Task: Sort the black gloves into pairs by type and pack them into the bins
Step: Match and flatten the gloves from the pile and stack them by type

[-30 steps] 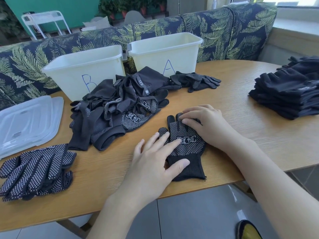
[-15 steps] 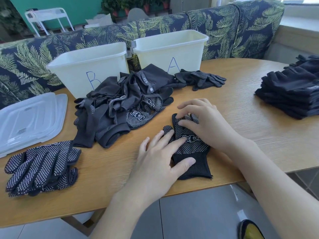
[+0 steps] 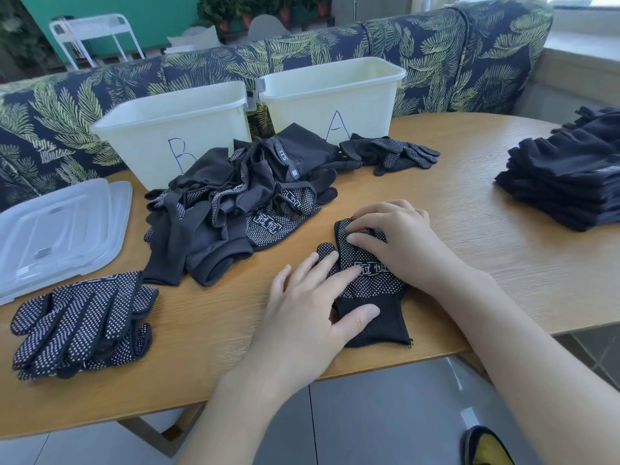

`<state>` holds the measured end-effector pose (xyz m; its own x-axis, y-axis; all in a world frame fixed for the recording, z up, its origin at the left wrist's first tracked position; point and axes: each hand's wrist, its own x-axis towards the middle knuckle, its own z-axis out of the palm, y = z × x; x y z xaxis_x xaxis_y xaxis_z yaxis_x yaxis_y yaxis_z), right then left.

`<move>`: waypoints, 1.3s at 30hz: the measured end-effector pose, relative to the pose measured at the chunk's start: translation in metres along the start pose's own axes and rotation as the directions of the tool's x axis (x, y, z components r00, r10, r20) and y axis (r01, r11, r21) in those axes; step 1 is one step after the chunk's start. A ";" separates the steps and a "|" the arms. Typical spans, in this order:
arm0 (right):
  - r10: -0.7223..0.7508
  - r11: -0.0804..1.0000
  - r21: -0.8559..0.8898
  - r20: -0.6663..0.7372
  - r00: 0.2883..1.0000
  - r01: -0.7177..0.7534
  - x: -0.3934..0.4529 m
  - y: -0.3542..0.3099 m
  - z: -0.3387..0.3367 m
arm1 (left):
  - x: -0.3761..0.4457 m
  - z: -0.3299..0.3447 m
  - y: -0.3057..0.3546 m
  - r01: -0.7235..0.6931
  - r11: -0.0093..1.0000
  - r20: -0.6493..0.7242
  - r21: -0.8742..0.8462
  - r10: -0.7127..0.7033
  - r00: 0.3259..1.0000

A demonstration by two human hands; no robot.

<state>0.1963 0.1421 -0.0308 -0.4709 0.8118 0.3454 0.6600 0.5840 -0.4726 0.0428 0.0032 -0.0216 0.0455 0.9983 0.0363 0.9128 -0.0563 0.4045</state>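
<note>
Head view: I note left hand (image 3: 303, 317) flat, fingers spread, pinning the dotted glove (image 3: 370, 290) near the surface's (image 3: 469, 196) front edge while right hand's (image 3: 392, 236) curled fingers press its tips, likely flattening it for pairing.

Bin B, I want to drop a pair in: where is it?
In the head view, bin B stands at the table's far edge, left of bin A, directly behind the glove pile.
</note>
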 end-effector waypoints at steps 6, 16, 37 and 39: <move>-0.034 0.999 0.008 -0.025 0.999 0.034 0.003 0.002 0.002 | -0.002 0.001 0.000 -0.019 1.000 -0.031 0.022 0.019 0.999; 0.001 0.996 0.093 -0.183 0.983 0.016 -0.009 0.013 -0.018 | 0.005 0.002 -0.003 -0.102 0.995 -0.109 0.010 0.103 0.989; -0.053 0.998 -0.037 0.059 0.997 0.056 -0.036 0.015 -0.022 | 0.031 0.008 0.006 -0.025 0.995 -0.125 0.094 0.037 0.991; -0.080 0.996 0.026 -0.002 0.997 0.080 -0.043 0.013 -0.025 | 0.028 0.009 0.003 -0.083 0.996 -0.196 0.031 0.087 0.977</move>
<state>0.2394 0.1144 -0.0314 -0.5210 0.7623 0.3841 0.6045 0.6472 -0.4644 0.0500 0.0310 -0.0273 0.0448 0.9673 0.2497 0.9181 -0.1385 0.3715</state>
